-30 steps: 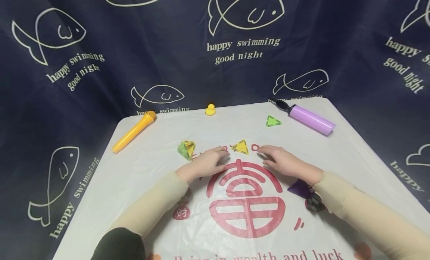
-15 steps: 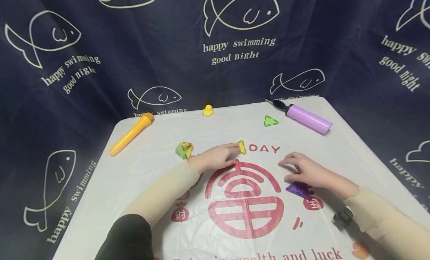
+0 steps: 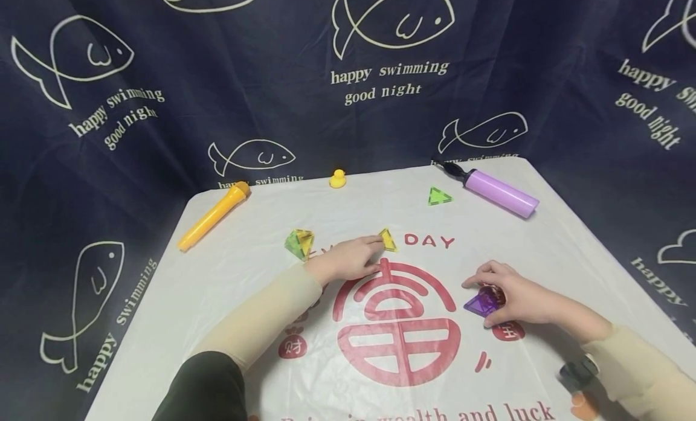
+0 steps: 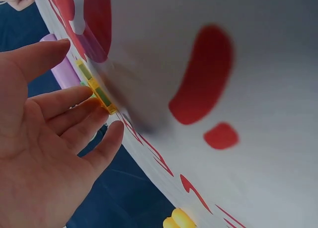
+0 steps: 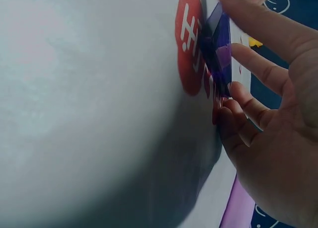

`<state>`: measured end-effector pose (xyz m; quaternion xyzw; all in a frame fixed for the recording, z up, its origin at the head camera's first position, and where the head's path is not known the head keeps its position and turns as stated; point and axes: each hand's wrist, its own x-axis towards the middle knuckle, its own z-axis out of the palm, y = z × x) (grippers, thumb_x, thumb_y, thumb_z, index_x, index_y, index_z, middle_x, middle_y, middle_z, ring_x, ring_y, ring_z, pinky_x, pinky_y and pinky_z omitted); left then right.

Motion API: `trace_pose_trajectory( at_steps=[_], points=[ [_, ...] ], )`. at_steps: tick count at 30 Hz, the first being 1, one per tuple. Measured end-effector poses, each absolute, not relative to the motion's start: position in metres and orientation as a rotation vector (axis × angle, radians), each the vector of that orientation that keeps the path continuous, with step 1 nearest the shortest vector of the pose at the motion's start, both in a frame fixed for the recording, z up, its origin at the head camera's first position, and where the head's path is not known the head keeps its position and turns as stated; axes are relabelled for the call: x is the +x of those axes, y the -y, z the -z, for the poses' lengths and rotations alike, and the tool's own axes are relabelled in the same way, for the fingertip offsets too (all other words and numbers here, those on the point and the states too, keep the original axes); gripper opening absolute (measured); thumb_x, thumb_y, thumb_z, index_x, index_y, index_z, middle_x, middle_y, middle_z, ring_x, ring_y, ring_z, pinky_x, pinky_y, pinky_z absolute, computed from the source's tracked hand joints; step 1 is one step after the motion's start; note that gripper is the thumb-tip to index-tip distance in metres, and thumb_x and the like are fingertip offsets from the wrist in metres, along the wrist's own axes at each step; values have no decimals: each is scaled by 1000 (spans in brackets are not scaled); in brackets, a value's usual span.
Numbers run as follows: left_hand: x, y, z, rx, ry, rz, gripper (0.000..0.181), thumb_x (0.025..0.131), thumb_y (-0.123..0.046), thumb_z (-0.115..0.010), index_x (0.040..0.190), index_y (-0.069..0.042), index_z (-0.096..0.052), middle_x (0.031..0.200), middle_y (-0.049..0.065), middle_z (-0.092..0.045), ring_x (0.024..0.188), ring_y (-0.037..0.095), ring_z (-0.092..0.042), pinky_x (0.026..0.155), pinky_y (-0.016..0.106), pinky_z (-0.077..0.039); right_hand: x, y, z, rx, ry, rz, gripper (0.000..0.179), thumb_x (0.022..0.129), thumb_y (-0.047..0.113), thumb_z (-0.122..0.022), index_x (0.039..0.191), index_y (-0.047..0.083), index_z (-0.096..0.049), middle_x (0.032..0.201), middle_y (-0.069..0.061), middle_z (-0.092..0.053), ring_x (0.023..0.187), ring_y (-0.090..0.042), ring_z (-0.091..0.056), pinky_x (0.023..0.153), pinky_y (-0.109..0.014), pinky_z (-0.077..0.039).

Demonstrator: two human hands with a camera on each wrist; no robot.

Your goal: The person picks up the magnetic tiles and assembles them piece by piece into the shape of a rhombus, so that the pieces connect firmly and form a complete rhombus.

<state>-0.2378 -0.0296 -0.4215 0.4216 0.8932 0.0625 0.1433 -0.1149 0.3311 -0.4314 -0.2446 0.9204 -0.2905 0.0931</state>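
Observation:
In the head view, my left hand (image 3: 350, 261) reaches to a translucent yellow triangular magnetic tile (image 3: 388, 240) lying flat. The left wrist view shows relaxed fingers with their tips at the edge of that yellow tile (image 4: 98, 89), thumb well apart. On the right, my right hand (image 3: 524, 297) has its thumb and fingers around a purple triangular magnetic tile piece (image 3: 480, 304). Seen from the right wrist, fingertips meet the side of the purple piece (image 5: 218, 54), and the thumb crosses its upper end. A green-and-yellow joined tile piece (image 3: 299, 244) sits beyond my left forearm.
A green triangular tile (image 3: 439, 196) lies toward the back right, near a purple hand pump (image 3: 502, 193). At the back stand a yellow rubber duck (image 3: 338, 179) and, farther left, an orange toy microphone (image 3: 214, 215). A dark blue curtain (image 3: 283, 95) hangs behind the table.
My left hand has moved right onto the yellow tile. The right hand has drawn away from that tile, back toward me and to the right, and now closes around the purple piece.

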Motion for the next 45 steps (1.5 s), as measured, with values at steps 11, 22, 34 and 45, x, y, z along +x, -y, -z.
trace_pose_trajectory(
  at_steps=[11, 22, 34, 45],
  points=[
    [-228, 43, 419, 1184, -2582, -191, 59, 102, -31, -62, 154, -6, -45, 163, 9, -35, 150, 23, -30, 120, 36, -28, -120, -328, 435, -833, -2771, 906, 49, 69, 22, -96, 109, 21, -68, 106, 4, -55, 94, -12, -55, 82, -29, -52],
    [-218, 45, 418, 1186, -2576, -234, 57, 102, -28, -63, 151, -4, -46, 162, 14, -34, 150, 24, -31, 120, 33, -26, -142, -306, 428, -701, -2792, 838, 43, 74, 13, -92, 109, 16, -68, 111, -4, -55, 92, -18, -55, 81, -35, -54],
    [-215, 49, 419, 1152, -2568, -258, 60, 102, -28, -63, 154, -6, -44, 165, 13, -29, 150, 25, -31, 119, 34, -29, -182, -274, 431, -709, -2804, 851, 45, 73, 14, -92, 111, 10, -69, 110, -14, -54, 92, -23, -55, 83, -45, -51],
    [-214, 48, 419, 1208, -2605, -205, 60, 100, -30, -66, 152, -7, -47, 164, 15, -30, 150, 25, -31, 118, 34, -30, -206, -243, 429, -671, -2849, 843, 39, 77, 8, -88, 110, 4, -66, 106, -19, -52, 94, -30, -54, 86, -51, -49]
  ],
)
